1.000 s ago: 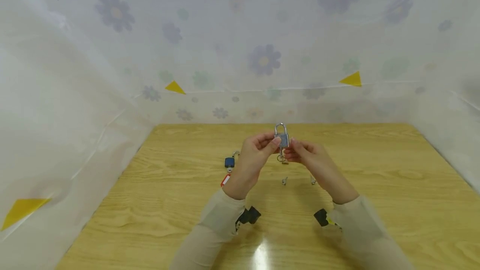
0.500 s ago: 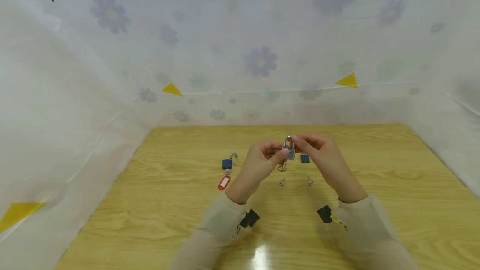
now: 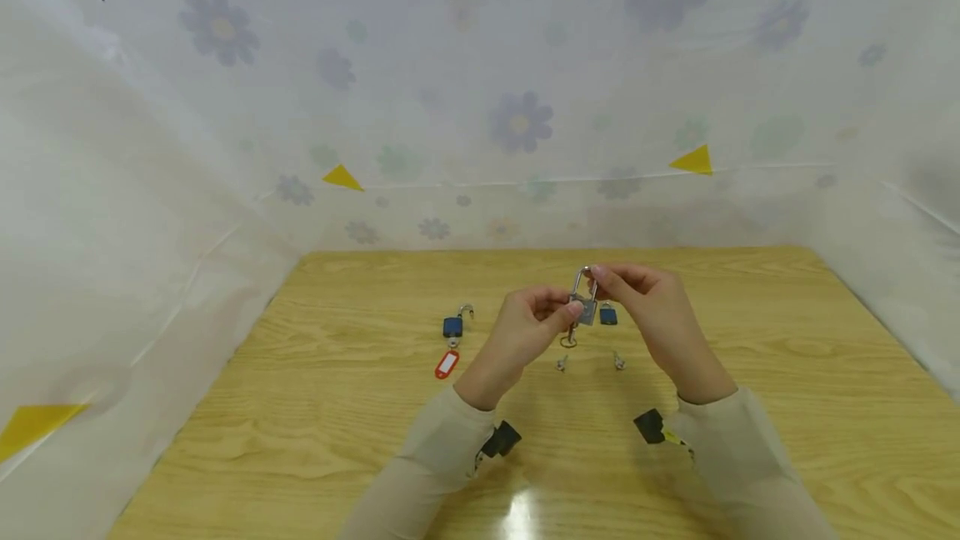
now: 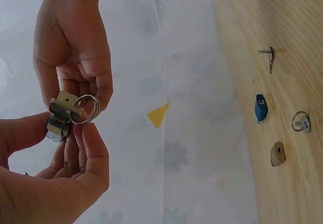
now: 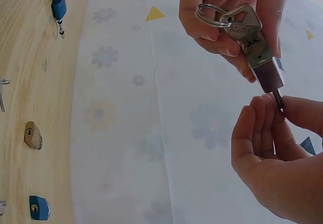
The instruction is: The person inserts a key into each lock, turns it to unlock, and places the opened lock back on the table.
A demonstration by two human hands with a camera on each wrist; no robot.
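Above the wooden table [image 3: 750, 340] both hands hold a small silver padlock [image 3: 583, 307]. My left hand [image 3: 572, 310] pinches its body between thumb and fingers. My right hand [image 3: 596, 276] pinches the shackle [image 3: 584, 277] at the top. A key [image 5: 244, 23] sits in the lock's underside and its ring [image 3: 568, 341] hangs below. The left wrist view shows the lock body [image 4: 60, 115] and the ring [image 4: 86, 109] between the left hand [image 4: 60, 133] and the right hand [image 4: 83, 90]. In the right wrist view the right hand [image 5: 277, 113] grips the shackle [image 5: 278, 98].
On the table lie an open blue padlock [image 3: 453, 326] with a key and red tag [image 3: 446, 364], a second blue padlock [image 3: 608, 316], a brass padlock [image 4: 277, 154] and two loose keys [image 3: 562, 363] [image 3: 619, 360]. Flowered sheeting [image 3: 480, 107] walls three sides.
The padlock came down and to the right. My right hand left the key end below the lock and now pinches the shackle on top. The second blue padlock has come into sight.
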